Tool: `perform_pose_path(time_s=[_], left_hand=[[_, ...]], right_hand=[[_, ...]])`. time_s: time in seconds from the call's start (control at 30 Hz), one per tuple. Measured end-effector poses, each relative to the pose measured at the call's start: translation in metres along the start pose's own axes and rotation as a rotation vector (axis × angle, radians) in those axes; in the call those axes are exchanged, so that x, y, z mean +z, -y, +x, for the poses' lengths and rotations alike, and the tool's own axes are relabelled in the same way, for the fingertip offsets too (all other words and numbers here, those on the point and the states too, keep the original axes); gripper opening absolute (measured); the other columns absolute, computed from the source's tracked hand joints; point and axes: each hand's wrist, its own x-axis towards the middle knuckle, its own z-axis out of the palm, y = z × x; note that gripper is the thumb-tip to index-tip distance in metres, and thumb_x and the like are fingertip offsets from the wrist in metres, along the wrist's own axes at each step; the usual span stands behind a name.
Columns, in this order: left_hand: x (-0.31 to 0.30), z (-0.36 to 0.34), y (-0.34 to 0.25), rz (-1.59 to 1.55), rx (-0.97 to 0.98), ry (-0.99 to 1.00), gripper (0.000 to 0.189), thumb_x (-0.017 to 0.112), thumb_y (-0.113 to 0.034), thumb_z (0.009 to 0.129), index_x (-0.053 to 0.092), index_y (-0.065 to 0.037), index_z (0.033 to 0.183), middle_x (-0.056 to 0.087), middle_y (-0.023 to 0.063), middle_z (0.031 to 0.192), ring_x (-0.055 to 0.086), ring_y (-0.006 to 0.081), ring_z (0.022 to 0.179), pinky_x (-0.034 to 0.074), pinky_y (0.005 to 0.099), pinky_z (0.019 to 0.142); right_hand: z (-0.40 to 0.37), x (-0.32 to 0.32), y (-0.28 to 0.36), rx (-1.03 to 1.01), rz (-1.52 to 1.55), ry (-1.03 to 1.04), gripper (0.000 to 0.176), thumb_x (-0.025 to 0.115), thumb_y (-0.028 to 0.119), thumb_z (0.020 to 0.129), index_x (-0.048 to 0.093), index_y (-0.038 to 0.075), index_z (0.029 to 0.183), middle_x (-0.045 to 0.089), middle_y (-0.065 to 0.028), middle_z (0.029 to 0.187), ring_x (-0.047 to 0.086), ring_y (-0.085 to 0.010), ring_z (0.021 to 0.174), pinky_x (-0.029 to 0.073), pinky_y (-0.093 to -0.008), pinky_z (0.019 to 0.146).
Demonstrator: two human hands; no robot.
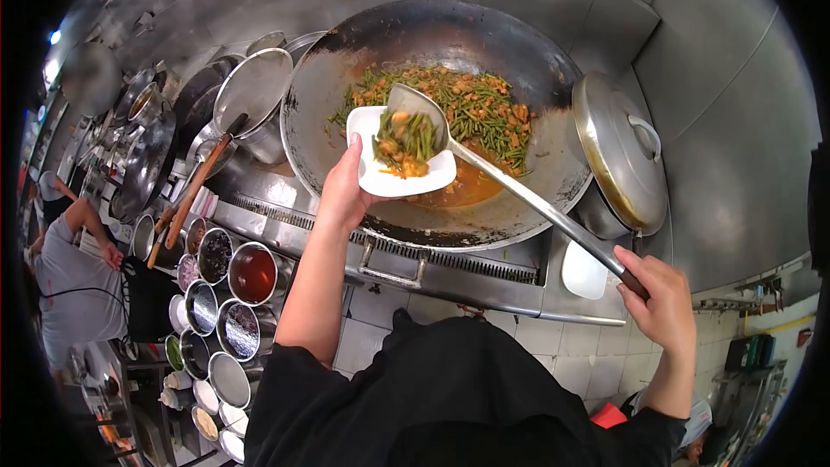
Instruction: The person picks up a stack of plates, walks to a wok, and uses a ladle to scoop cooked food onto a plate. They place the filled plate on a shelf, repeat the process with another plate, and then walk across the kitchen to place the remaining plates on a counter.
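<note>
A large wok (pixel 346 60) holds green beans with small orange-brown pieces (pixel 484 104) and some reddish sauce. Over its near left part, my left hand (pixel 346 186) grips the edge of a white dish (pixel 380 182). My right hand (pixel 661 294) is closed round the dark handle end of a long metal ladle (pixel 527 195). The ladle's bowl is tilted over the dish, and beans with orange pieces (pixel 405 143) lie between the two, slightly blurred. Both hands are bare.
Right of the wok, a metal lid (pixel 609 143) leans on a pot, with a white dish (pixel 584 271) below. At left are a strainer (pixel 253 93), wooden-handled tools (pixel 194 193) and containers of sauces (pixel 252 273). A person in grey (pixel 82 294) stands far left.
</note>
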Motion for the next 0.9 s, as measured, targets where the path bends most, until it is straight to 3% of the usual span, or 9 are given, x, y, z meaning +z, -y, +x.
perform_pose_path(time_s=[0.17, 0.27, 0.43, 0.47, 0.57, 0.63, 0.7, 0.83, 0.9], left_hand=[[0.001, 0.004, 0.005, -0.1, -0.02, 0.035, 0.062, 0.037, -0.049, 0.104, 0.035, -0.002, 0.145, 0.054, 0.0197, 0.137, 0.062, 0.0367, 0.116, 0.058, 0.0563, 0.084], [0.003, 0.002, 0.005, -0.115, 0.003, 0.064, 0.065, 0.034, -0.05, 0.104, 0.036, 0.001, 0.144, 0.055, 0.0195, 0.135, 0.062, 0.0334, 0.116, 0.059, 0.0524, 0.087], [-0.001, 0.004, 0.001, -0.138, 0.067, 0.017, 0.065, 0.035, -0.053, 0.103, 0.036, -0.003, 0.145, 0.055, 0.0179, 0.136, 0.062, 0.0358, 0.116, 0.058, 0.0527, 0.087], [-0.006, 0.005, 0.002, -0.141, 0.094, 0.019, 0.066, 0.036, -0.054, 0.103, 0.036, -0.003, 0.145, 0.055, 0.0176, 0.136, 0.063, 0.0356, 0.115, 0.058, 0.0519, 0.087], [-0.016, -0.002, -0.005, -0.125, 0.144, -0.034, 0.066, 0.035, -0.054, 0.103, 0.036, -0.003, 0.146, 0.055, 0.0173, 0.136, 0.064, 0.0341, 0.113, 0.058, 0.0506, 0.086], [-0.028, -0.006, -0.008, -0.123, 0.178, -0.033, 0.066, 0.035, -0.053, 0.103, 0.035, -0.003, 0.146, 0.054, 0.0178, 0.137, 0.063, 0.0339, 0.115, 0.059, 0.0493, 0.085], [-0.035, -0.012, -0.011, -0.154, 0.203, -0.078, 0.065, 0.035, -0.052, 0.103, 0.034, -0.003, 0.146, 0.054, 0.0183, 0.137, 0.063, 0.0341, 0.114, 0.06, 0.0481, 0.083], [-0.047, -0.023, -0.014, -0.18, 0.235, -0.088, 0.063, 0.035, -0.049, 0.104, 0.034, -0.002, 0.146, 0.053, 0.0191, 0.138, 0.063, 0.0353, 0.114, 0.061, 0.049, 0.082], [-0.052, -0.029, -0.015, -0.22, 0.236, -0.047, 0.06, 0.042, -0.047, 0.104, 0.037, -0.003, 0.144, 0.053, 0.0159, 0.137, 0.061, 0.0309, 0.117, 0.058, 0.0477, 0.089]], right_hand=[[-0.002, 0.0, -0.003, -0.133, -0.248, -0.133, 0.05, 0.071, -0.001, 0.072, 0.066, 0.01, 0.121, 0.057, -0.0086, 0.073, 0.057, -0.0283, 0.063, 0.046, -0.0382, 0.058], [-0.008, -0.006, -0.006, -0.064, -0.173, -0.091, 0.053, 0.07, -0.001, 0.072, 0.064, 0.008, 0.124, 0.059, -0.0103, 0.077, 0.059, -0.0273, 0.065, 0.046, -0.0344, 0.06], [-0.017, -0.01, -0.025, 0.19, 0.265, -0.151, 0.053, 0.07, 0.003, 0.078, 0.059, 0.003, 0.13, 0.066, -0.0159, 0.095, 0.063, -0.0274, 0.077, 0.05, -0.0312, 0.073], [-0.015, -0.016, -0.027, 0.245, 0.228, -0.112, 0.05, 0.07, 0.006, 0.081, 0.058, 0.004, 0.13, 0.068, -0.0159, 0.101, 0.064, -0.0277, 0.083, 0.05, -0.0313, 0.079], [0.0, -0.013, -0.029, 0.386, 0.082, -0.098, 0.05, 0.069, 0.006, 0.082, 0.058, 0.005, 0.13, 0.068, -0.0161, 0.104, 0.066, -0.0275, 0.087, 0.05, -0.0307, 0.081], [0.01, 0.003, -0.037, 0.365, 0.028, -0.155, 0.048, 0.069, 0.006, 0.082, 0.06, 0.007, 0.129, 0.069, -0.0159, 0.106, 0.067, -0.0292, 0.09, 0.052, -0.0334, 0.081], [0.024, 0.013, -0.044, 0.211, -0.158, -0.15, 0.047, 0.069, 0.007, 0.081, 0.061, 0.008, 0.128, 0.069, -0.0153, 0.106, 0.067, -0.0315, 0.093, 0.053, -0.0372, 0.08], [0.06, 0.038, -0.054, 0.137, -0.265, -0.119, 0.041, 0.067, 0.009, 0.083, 0.064, 0.014, 0.123, 0.068, -0.0115, 0.094, 0.067, -0.0317, 0.085, 0.053, -0.0416, 0.074], [0.083, 0.051, -0.053, 0.114, -0.32, -0.133, 0.04, 0.067, 0.009, 0.083, 0.065, 0.015, 0.123, 0.067, -0.011, 0.089, 0.066, -0.0319, 0.082, 0.053, -0.0427, 0.072]])
